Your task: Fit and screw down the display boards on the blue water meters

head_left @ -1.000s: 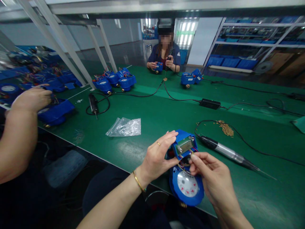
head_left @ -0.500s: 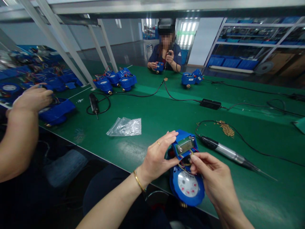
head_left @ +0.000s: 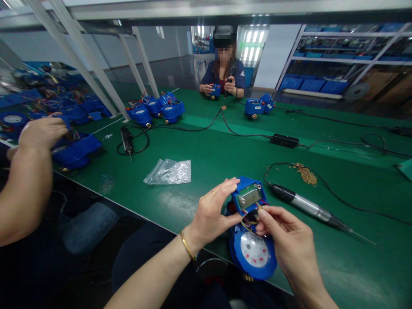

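Note:
A blue water meter (head_left: 253, 253) with a white dial rests at the near edge of the green table (head_left: 206, 163). Its raised blue lid (head_left: 249, 196) carries a small circuit board and coloured wires. My left hand (head_left: 212, 212) grips the lid's left side between thumb and fingers. Fingertips of my right hand (head_left: 288, 240) pinch at the wires just below the lid, and that hand also lies against the meter body.
An electric screwdriver (head_left: 309, 207) with its cable lies right of the meter, beside a small pile of brass screws (head_left: 305, 173). A clear plastic bag (head_left: 169, 171) lies to the left. A co-worker's hand (head_left: 40, 133) is on blue meters at far left. Another person (head_left: 223, 73) works opposite.
My hands and the meter have barely shifted. The co-worker's hand at left moved slightly. The person opposite lowered the raised hand back toward the table.

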A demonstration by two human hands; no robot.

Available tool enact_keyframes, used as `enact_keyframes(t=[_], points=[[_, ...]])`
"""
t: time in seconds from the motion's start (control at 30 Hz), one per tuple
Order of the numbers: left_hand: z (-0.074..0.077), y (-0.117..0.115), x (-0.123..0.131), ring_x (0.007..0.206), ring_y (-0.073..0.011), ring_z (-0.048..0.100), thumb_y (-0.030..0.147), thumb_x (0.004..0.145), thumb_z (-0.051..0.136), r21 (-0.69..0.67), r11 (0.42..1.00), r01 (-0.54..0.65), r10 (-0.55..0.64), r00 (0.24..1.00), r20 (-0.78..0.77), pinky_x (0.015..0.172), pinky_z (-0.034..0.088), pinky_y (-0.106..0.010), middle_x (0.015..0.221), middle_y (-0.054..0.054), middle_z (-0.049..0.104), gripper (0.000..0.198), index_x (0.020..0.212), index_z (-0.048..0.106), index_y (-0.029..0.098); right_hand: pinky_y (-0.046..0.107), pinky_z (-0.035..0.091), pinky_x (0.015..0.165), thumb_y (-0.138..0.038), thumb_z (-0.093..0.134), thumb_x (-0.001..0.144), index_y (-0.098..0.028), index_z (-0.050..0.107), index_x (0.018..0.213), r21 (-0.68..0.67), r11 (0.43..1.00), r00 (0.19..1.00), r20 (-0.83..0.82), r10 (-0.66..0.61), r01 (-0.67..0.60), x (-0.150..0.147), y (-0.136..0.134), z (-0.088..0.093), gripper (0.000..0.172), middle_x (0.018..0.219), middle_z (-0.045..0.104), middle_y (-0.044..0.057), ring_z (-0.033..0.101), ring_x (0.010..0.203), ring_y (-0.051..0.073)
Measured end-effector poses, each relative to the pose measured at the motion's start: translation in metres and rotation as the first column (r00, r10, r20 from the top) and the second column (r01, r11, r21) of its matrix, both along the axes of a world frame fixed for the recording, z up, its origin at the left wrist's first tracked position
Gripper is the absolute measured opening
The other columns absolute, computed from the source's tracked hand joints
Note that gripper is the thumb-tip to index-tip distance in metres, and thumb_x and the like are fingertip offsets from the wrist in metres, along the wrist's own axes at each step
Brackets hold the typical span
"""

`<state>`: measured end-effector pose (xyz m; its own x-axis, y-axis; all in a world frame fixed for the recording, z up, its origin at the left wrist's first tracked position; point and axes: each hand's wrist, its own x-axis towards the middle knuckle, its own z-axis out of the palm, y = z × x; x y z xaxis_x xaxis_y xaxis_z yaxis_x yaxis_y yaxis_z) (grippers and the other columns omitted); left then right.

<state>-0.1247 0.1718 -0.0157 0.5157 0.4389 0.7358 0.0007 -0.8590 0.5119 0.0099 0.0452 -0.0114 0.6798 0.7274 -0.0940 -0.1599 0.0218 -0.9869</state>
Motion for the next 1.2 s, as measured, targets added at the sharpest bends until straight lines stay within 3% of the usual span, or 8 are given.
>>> enact_keyframes(t=[0.5,0.93,1.2], points=[[0.0,-0.002,-0.002,0.123,-0.0257,0.065,0.021,0.079,0.079,-0.016,1.0,0.01,-0.01,1.0,0.007,0.105,0.057,-0.044,0.128,-0.016,0.069,0.054,0.126,0.053,0.017,0.021,0.059,0.05,-0.041,0.084,0.072,-0.019,0.078,0.085,-0.004,0.998,0.978,0.199,-0.061,0.063,-0.009,-0.001,0.01,0.026,0.064,0.072,0.004,0.067,0.051,0.016],[-0.001,-0.002,-0.002,0.122,-0.0259,0.067,0.023,0.076,0.081,-0.074,0.997,0.007,-0.008,1.0,-0.006,0.103,0.058,-0.046,0.13,-0.015,0.068,0.058,0.126,0.052,0.019,0.023,0.059,0.049,-0.047,0.084,0.071,-0.015,0.075,0.081,-0.063,0.998,0.988,0.155,-0.015,0.025,-0.005,0.0,0.009,0.034,0.061,0.07,0.006,0.066,0.05,0.016],[-0.002,-0.001,-0.001,0.122,-0.0263,0.067,0.022,0.077,0.081,-0.028,1.0,0.009,-0.009,1.0,-0.007,0.103,0.058,-0.045,0.128,-0.016,0.069,0.057,0.126,0.053,0.018,0.021,0.053,0.047,-0.052,0.081,0.072,-0.015,0.07,0.081,-0.061,0.998,0.993,0.119,-0.009,0.016,-0.006,0.001,0.009,0.039,0.055,0.065,0.003,0.061,0.047,0.014]])
